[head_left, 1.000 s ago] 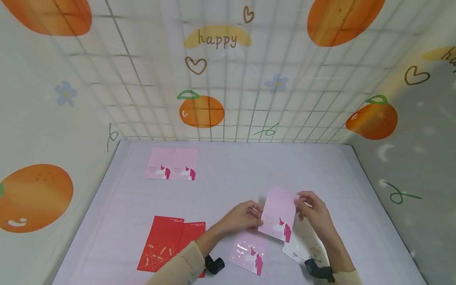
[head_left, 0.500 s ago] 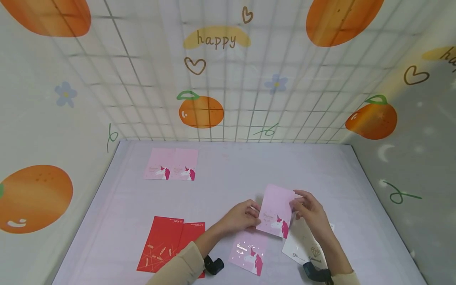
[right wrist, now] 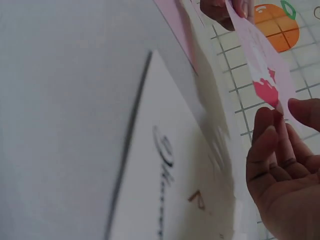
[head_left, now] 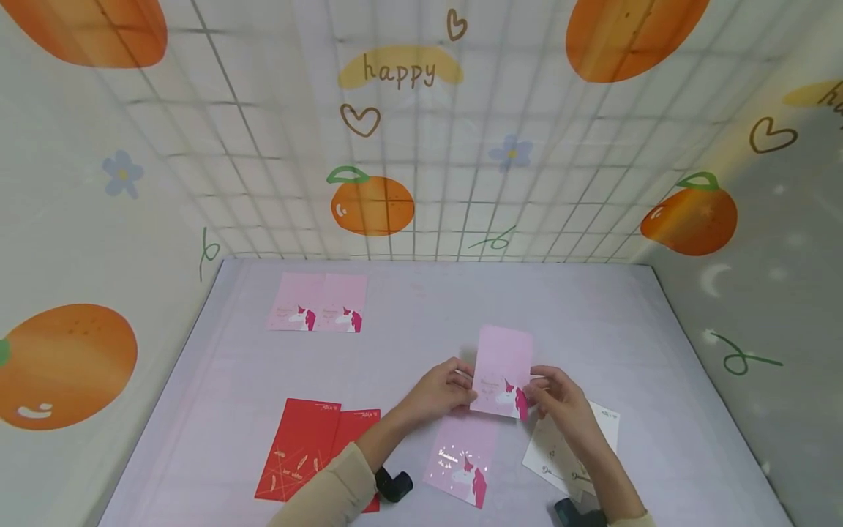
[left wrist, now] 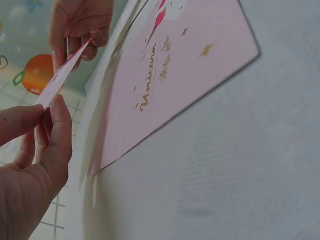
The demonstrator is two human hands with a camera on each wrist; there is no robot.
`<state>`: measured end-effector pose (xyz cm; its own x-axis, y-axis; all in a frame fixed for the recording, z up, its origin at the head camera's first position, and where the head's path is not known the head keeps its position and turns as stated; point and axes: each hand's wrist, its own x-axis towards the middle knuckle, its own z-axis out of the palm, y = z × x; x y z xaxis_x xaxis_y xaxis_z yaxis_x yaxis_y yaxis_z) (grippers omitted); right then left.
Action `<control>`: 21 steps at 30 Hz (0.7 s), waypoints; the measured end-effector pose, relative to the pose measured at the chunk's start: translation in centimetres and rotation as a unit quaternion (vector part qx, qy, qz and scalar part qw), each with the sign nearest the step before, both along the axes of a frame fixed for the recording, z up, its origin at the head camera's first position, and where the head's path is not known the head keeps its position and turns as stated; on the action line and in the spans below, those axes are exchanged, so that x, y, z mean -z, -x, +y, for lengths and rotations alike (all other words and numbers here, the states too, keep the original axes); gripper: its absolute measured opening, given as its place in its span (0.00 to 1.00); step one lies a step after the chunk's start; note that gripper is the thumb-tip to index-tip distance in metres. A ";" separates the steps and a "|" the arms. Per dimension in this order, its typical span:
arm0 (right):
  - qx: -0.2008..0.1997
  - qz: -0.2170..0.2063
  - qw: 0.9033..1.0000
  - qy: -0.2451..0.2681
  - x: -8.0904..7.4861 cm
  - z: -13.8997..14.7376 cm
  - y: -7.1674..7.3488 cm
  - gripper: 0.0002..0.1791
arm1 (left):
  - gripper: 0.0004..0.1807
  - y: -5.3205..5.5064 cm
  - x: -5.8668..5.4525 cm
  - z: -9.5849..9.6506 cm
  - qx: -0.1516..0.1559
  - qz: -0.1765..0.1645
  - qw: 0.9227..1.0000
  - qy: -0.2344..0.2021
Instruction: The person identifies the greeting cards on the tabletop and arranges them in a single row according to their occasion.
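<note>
Between both hands a pink unicorn card (head_left: 502, 362) is held up above the table, its printed face toward the head camera. My left hand (head_left: 437, 390) pinches its left edge between thumb and fingers, as the left wrist view also shows with the card (left wrist: 65, 75) seen nearly edge-on. At the card's lower right edge, my right hand (head_left: 563, 402) grips it with thumb and fingers. Below it lies another pink unicorn card (head_left: 457, 468) with shiny gold lettering. White cards (head_left: 553, 454) with dark script lie partly hidden under the right forearm.
Two pink unicorn cards (head_left: 317, 302) lie side by side at the back left of the white table (head_left: 408, 307). Red cards (head_left: 296, 446) overlap at the front left, partly behind the left sleeve. A printed curtain with oranges hangs around the table.
The held card has shifted up and left and turned more upright. My right hand has slid from its upper right corner down to the lower right edge, uncovering more of the white cards.
</note>
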<state>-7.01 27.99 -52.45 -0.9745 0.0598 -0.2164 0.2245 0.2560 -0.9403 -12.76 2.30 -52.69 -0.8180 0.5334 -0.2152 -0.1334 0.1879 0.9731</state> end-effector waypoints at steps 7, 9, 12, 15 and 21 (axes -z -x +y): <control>-0.008 -0.013 1.000 0.008 0.3 -0.2 0.0 0.23 | 0.15 0.3 0.4 0.0 -0.009 -0.011 1.000 -0.011; -0.007 -0.011 1.000 0.008 0.4 -0.2 0.1 0.23 | 0.15 0.3 0.5 0.0 -0.011 -0.009 1.000 -0.012; -0.005 -0.005 1.000 0.013 0.5 -0.3 0.1 0.22 | 0.15 0.3 0.5 -0.1 -0.016 -0.002 1.000 -0.006; -0.005 0.004 1.000 0.015 0.6 -0.5 0.3 0.22 | 0.15 0.3 0.5 -0.3 -0.024 0.009 1.000 0.002; -0.009 0.023 1.000 0.005 0.5 -1.4 1.0 0.22 | 0.16 0.6 0.4 -0.9 -0.049 0.014 0.999 -0.001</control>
